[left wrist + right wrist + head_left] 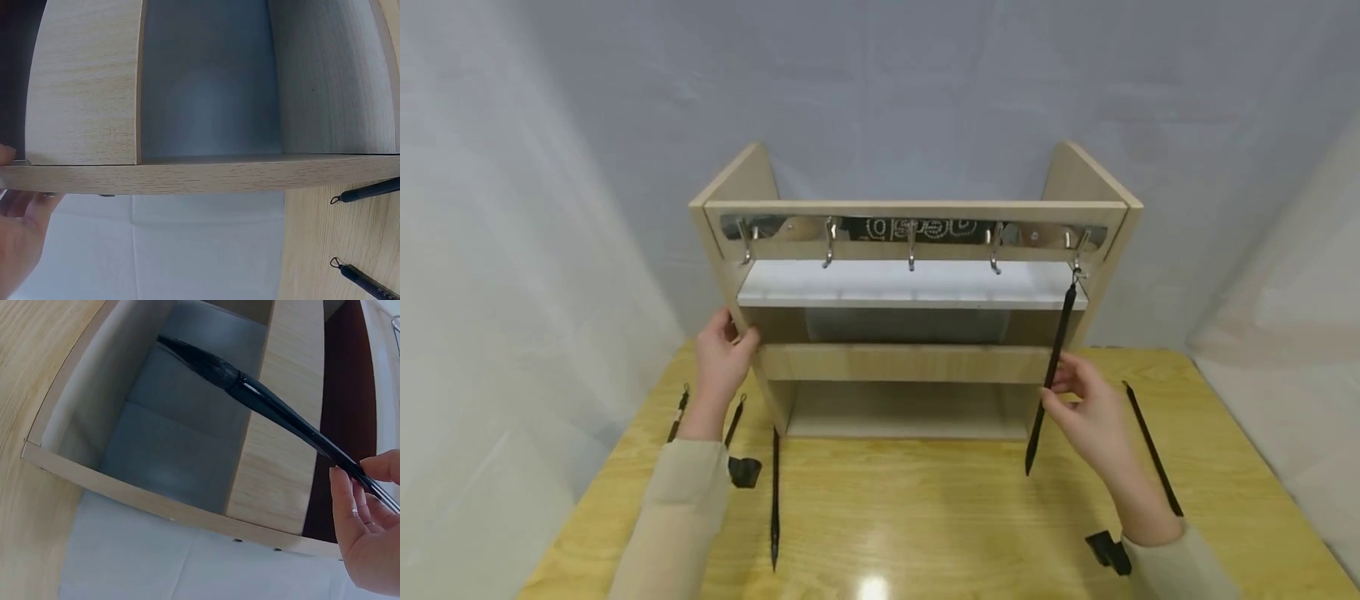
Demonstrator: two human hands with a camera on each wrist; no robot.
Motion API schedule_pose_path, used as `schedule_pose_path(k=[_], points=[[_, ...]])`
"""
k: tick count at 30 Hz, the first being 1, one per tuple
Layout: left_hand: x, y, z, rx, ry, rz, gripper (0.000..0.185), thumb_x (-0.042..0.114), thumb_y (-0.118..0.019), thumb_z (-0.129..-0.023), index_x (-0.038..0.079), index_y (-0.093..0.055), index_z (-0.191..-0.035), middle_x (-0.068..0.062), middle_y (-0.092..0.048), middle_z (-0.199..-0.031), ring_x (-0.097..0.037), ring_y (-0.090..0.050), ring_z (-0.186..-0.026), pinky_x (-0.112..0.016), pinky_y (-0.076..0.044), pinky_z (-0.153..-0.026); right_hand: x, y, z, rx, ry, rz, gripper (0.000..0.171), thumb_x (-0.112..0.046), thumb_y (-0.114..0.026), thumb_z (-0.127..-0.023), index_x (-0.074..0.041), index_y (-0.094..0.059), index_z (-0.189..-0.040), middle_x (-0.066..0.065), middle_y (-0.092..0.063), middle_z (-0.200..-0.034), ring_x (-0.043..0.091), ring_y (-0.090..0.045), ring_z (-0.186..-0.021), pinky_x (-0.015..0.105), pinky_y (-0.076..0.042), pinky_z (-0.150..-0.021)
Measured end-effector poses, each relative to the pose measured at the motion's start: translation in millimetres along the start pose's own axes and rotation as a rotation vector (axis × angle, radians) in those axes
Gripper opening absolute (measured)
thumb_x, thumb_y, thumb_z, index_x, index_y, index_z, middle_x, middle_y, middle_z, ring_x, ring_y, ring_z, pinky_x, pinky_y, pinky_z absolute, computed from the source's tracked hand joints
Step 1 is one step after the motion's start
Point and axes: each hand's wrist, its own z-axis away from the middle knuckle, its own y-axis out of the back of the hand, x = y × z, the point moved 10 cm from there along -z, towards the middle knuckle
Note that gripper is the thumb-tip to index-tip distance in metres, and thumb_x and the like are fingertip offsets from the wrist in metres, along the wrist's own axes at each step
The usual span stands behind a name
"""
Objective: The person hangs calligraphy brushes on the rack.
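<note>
Since the smooth yellow wooden table (887, 500) bears the pale wooden open-fronted rack (898, 363), a hard tug could slide or tip the rack if the left hand (721, 367), pinching its side panel (724, 282), loosened. The right hand (1088, 410) pinches the slim black brush (1062, 333) between thumb and fingers; the brush slants down before the rack's right side. A sideways pull could slip the curved silver metal hook (1082, 248) out of the brush's thin dark loop (1074, 277); whether it is fully seated, I cannot tell.
</note>
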Motion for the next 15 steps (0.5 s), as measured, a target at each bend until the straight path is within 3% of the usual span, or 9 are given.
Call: schedule_pose_path(k=[15], points=[[1.8,-0.2,-2.7,0.008,-0.014,0.012,0.034,-0.003,-0.051,-0.081,-0.009,-0.049,-0.115,-0.023,-0.051,-0.115,-0.031,-0.050,-0.107,-0.041,-0.045,-0.085,10,-10,-22,0.069,-0.030,-0.053,0.036,0.009,-0.057,-0.076,0.007,-0.051,-0.111,0.018,-0.058,-0.089,0.025,-0.056,-0.080,0.008,-0.044,-0.060]])
